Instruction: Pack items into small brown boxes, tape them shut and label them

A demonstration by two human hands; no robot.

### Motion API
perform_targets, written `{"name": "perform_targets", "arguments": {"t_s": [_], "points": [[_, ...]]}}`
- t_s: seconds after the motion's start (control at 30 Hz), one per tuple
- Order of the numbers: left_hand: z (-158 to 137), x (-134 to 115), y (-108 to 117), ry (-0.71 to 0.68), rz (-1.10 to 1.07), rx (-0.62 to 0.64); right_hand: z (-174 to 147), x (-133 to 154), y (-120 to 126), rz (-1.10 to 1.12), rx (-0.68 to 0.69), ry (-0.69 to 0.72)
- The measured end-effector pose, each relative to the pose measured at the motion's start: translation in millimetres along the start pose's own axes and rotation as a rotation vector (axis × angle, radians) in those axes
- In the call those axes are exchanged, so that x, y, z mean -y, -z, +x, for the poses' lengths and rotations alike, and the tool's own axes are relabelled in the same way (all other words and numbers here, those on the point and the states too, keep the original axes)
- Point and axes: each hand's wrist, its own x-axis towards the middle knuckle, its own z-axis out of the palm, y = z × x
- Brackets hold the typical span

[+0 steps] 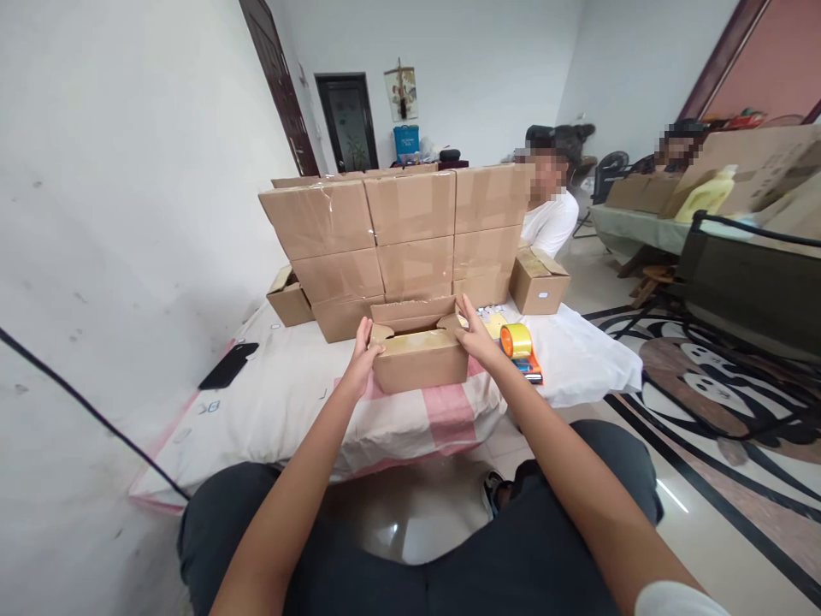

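Observation:
A small cardboard box (420, 366) stands at the near edge of the cloth-covered table, its back flap raised and its top partly open. My left hand (364, 352) grips its left end, with the thumb over the front corner. At the right end, my right hand (475, 332) holds the box with fingers up by the raised flap. What lies inside the box is hidden. To the right of my right hand is a tape dispenser with a yellow tape roll (521, 340). Just behind the box, small light pieces (493, 311) lie on the cloth, too small to name.
A wall of stacked, taped cardboard boxes (414, 210) rises behind. Smaller boxes stand at its left (292, 304) and right (540, 282). A black phone-like slab (229, 366) lies on the left of the tablecloth (275, 402). A person in a white shirt (552, 224) sits beyond the stack.

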Motion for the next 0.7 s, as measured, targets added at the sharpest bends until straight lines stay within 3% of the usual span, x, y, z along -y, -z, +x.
{"name": "perform_targets", "arguments": {"t_s": [0.1, 0.33, 0.5, 0.6, 0.7], "points": [[4, 0, 5, 0.0, 0.016, 0.011, 4, -1, 1, -0.024, -0.019, 0.03], [8, 0, 12, -0.131, 0.274, 0.031, -9, -11, -2, -0.358, -0.016, 0.271], [2, -4, 13, -0.33, 0.493, 0.024, -17, -7, -1, -0.367, 0.013, 0.271], [-4, -13, 15, -0.389, 0.603, 0.05, -22, 7, 12, -0.446, 0.068, 0.223], [-13, -23, 11, -0.416, 0.765, 0.041, -27, 15, 42, -0.607, -0.057, 0.15]]}}
